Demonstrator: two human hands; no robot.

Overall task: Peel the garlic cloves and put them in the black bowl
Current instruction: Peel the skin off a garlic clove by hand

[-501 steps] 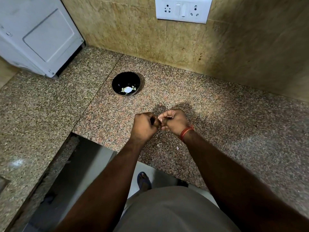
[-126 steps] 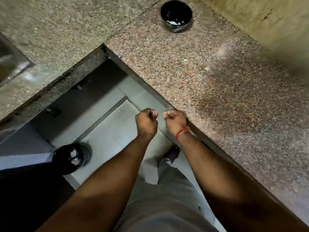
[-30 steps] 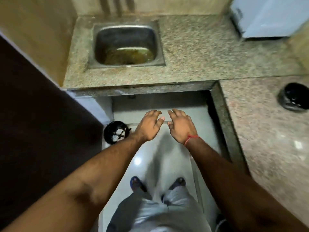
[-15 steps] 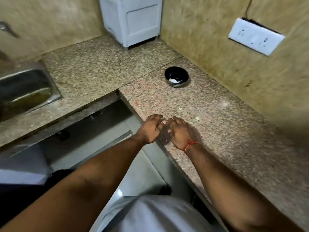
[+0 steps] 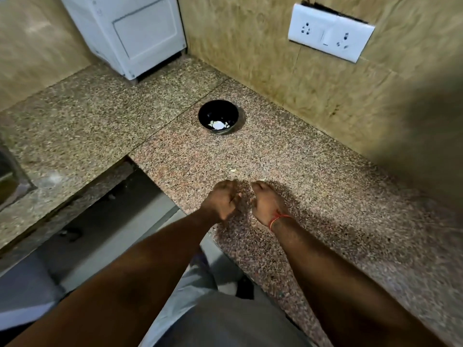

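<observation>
Both hands hover low over the near part of the speckled granite tabletop (image 5: 313,171), close together but apart. The left hand (image 5: 223,199) has its fingers curled under into a loose fist, and the right hand (image 5: 265,200), with a red thread (image 5: 276,219) round its wrist, also has its fingers bent down toward the stone; whether either grip is clenched on a garlic clove or holds nothing I cannot tell, since the fingertips are blurred and turned away. A few small pale scraps (image 5: 234,170) lie on the tabletop just beyond the knuckles. The black bowl (image 5: 218,117) stands well apart from the hands, farther back near the seam between two slabs, with pale peeled cloves (image 5: 218,124) lying in its bottom. A white appliance (image 5: 130,31) sits in the far corner, a white socket plate (image 5: 330,32) is on the right wall, and a sink edge (image 5: 10,176) shows at far left
</observation>
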